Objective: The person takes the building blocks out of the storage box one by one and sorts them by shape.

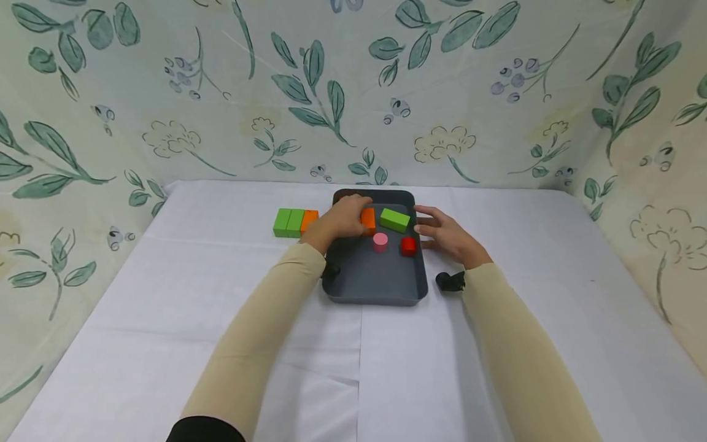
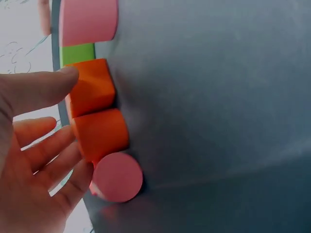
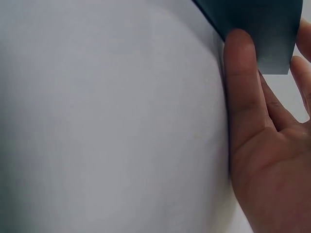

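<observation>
Finding: left-hand hold on orange block unconfirmed; neighbouring pieces crowd it

The left hand (image 1: 345, 216) reaches into the dark tray (image 1: 375, 282), its thumb laid on an orange block (image 1: 368, 221). Thumb and fingers stand apart; the fingers are partly hidden behind the pieces, so whether they pinch the block cannot be told. A second orange piece (image 2: 102, 134) lies directly below the thumb, and a rounded pink piece (image 2: 118, 177) sits at the lower fingertips.

The right hand (image 1: 444, 233), fingers extended and spread, is at the tray's right wall and grasps no block. Between the two hands lie a green block (image 1: 394, 220), a pink cylinder (image 1: 380, 242) and a red piece (image 1: 408, 247). Outside the tray, to the left of the left hand, stand two green blocks (image 1: 288, 223) with an orange one (image 1: 309, 220) beside them.

Risks, in the inspector's judgement: lifting on the thumb's contact alone could let the block slip or tip; closing the fingers on such close pieces could catch a neighbour or push it away; uneven pressure from the right hand could slide the tray; and the left wrist could knock the outside blocks if it swings outward.
</observation>
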`<state>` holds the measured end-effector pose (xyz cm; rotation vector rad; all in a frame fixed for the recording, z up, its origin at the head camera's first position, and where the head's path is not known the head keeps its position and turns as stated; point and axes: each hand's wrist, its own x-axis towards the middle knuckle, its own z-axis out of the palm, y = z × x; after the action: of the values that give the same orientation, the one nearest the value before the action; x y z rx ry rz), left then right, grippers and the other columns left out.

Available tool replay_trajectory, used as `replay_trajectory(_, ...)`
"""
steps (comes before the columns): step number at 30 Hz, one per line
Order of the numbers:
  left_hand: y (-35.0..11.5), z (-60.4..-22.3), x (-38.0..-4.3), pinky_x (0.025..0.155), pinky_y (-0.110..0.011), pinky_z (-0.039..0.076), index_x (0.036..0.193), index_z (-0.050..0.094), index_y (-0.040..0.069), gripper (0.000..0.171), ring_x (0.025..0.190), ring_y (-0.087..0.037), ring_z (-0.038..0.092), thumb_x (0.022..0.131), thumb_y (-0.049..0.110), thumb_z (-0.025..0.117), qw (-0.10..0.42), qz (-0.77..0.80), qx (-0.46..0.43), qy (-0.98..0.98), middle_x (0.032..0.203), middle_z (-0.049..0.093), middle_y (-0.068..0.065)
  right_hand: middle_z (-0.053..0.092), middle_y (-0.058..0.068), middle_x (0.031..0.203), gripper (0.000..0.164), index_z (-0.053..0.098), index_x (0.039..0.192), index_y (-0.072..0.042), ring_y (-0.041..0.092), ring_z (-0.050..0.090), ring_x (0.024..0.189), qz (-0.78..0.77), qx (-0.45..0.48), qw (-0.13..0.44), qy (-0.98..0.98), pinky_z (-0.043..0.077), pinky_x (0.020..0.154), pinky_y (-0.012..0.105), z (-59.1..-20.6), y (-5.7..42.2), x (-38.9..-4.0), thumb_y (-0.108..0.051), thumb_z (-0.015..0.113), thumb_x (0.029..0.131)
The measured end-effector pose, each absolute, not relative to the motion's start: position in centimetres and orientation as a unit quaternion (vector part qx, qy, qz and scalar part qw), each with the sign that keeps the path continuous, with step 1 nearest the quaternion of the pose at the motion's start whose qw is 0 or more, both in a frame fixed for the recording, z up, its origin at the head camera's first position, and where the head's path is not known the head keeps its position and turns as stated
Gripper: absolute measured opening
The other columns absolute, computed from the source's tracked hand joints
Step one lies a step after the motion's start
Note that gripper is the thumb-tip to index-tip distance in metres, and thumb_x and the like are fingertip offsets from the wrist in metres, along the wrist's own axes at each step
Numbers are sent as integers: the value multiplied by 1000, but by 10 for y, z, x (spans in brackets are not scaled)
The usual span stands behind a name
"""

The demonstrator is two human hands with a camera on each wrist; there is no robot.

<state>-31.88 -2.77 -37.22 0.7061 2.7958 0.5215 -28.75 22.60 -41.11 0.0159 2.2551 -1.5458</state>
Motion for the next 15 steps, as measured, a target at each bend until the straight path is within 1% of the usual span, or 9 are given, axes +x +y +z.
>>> replay_trajectory(4,-24,-379,-321,115,-39,41,150,41,7,70,129,-29,47,89,27,69,110,149,230,956,150,46,-12,21,11,166,65,20,159,-31,35,33,147,-556,3,201,807,39,115,52,-410,225,-288,-21,51,102)
replay_trajectory(9,-22,-385,-323,112,-38,43,148,44,9,66,124,-28,48,89,24,69,103,149,219,959,144,50,-11,20,10,167,66,19,159,-32,34,31,149,-559,4,205,804,39,116,52,-409,225,-289,-21,51,102)
replay_trajectory(15,-21,-386,-322,110,-39,45,148,44,10,65,121,-27,48,90,24,69,116,159,213,957,140,51,-11,20,10,167,66,19,159,-32,34,31,149,-559,11,204,803,39,115,52,-409,225,-287,-19,51,102)
